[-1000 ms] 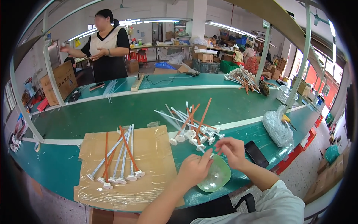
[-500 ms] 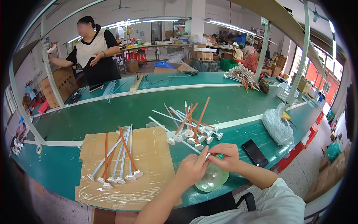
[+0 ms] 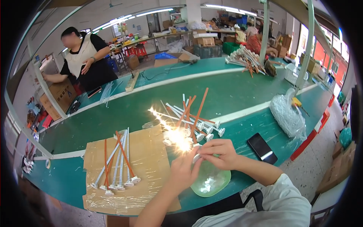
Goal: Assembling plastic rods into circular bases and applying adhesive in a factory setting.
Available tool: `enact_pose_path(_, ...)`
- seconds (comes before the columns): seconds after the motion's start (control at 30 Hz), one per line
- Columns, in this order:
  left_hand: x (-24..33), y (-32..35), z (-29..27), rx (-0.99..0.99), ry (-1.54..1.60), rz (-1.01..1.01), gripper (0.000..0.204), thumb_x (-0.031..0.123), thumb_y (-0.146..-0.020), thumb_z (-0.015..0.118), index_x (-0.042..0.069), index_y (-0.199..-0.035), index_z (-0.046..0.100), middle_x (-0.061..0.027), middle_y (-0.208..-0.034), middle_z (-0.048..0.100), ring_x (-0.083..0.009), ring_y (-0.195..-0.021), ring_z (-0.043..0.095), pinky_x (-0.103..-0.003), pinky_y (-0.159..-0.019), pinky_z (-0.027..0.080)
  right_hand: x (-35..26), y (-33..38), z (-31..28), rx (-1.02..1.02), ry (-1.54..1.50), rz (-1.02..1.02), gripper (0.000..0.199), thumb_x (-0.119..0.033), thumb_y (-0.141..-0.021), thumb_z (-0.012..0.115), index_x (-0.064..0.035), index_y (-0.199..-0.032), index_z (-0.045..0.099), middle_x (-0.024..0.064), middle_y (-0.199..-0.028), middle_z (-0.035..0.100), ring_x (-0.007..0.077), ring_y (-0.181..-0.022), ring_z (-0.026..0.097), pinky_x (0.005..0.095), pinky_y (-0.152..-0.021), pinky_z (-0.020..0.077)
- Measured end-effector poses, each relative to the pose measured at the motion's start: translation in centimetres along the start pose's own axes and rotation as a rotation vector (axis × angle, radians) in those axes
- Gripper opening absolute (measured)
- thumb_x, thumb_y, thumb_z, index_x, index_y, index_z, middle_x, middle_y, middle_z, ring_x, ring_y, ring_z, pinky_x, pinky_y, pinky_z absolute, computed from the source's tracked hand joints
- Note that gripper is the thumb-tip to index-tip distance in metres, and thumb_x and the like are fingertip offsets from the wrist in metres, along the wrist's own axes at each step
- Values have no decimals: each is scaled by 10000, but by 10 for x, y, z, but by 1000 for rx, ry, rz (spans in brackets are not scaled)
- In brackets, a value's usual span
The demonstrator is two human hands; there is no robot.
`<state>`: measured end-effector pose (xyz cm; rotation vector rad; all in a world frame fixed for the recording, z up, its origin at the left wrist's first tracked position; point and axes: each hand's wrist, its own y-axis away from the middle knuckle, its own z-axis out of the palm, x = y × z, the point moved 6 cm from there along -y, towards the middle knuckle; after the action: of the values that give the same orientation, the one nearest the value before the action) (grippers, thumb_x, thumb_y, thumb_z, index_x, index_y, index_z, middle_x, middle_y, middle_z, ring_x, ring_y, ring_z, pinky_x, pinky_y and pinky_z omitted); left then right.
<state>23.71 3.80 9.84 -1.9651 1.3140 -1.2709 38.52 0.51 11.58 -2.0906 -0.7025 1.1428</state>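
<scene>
Table: (image 3: 242, 90) long and green, curving across the whole view, with a white stripe along it.
Cardboard sheet: (image 3: 151, 151) brown and film-wrapped, lying on the table at the person's left front.
Finished row: (image 3: 117, 162) white and orange sticks with round white feet, laid side by side on the cardboard sheet.
Loose pile: (image 3: 191, 115) more white and orange sticks, criss-crossed on the table just beyond the hands.
Plastic bag: (image 3: 287, 117) clear and crumpled, off to the right, well apart from the work.
Green bowl: (image 3: 211, 181) shallow and translucent, right under the hands, small white pieces in the bottom.
Phone: (image 3: 261, 148) black, flat on the table beside the right forearm.
Left hand: (image 3: 184, 171) raised over the bowl, grip pinched shut on a small white piece held at the fingertips.
Right hand: (image 3: 217, 153) meets the left, grip closed on the same small white piece (image 3: 196, 157).
Glare: a bright flare sits just beyond the fingertips, so whether a stick is already in the grip cannot be told.
Step in hand: looks like fitting a round foot to a stick, both hands working the piece above the bowl.
Next move calls for: probably steady pressure to seat the piece squarely, then room on the cardboard sheet beside the finished row.
Co-worker: a person in a white apron stands at the far left end of the table, hands on a carton there.
</scene>
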Motion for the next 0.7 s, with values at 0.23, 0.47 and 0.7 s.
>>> enact_pose_path(0.23, 0, -15, 16, -192, -37, 58, 396, 45, -781, 735, -26, -1151, 613, -120, -675, 623, -298, -581, 622, -397, -571, 504, 2, 11, -13, 54, 8, 68, 132, 23, -774, 741, 18, -904, 715, 130, -853, 703, 217, -720, 689, 290, -614, 551)
enact_pose_path(0.47, -13, -7, 24, -218, -84, 81, 412, 22, -743, 739, -19, -1137, 624, -104, -715, 650, -257, -624, 639, -386, -637, 492, 12, 20, -4, 94, 123, -44, 151, -24, -752, 759, -11, -884, 687, 120, -819, 687, 247, -682, 669, 313, -582, 540)
enact_pose_path(0.7, -31, 6, 17, -217, -120, 28, 331, -27, -786, 701, -2, -1112, 651, -92, -754, 674, -275, -641, 623, -356, -648, 470, 18, 32, 23, -369, 465, 59, 274, -244, -731, 782, -45, -877, 663, 77, -775, 614, 264, -702, 615, 364, -593, 524)
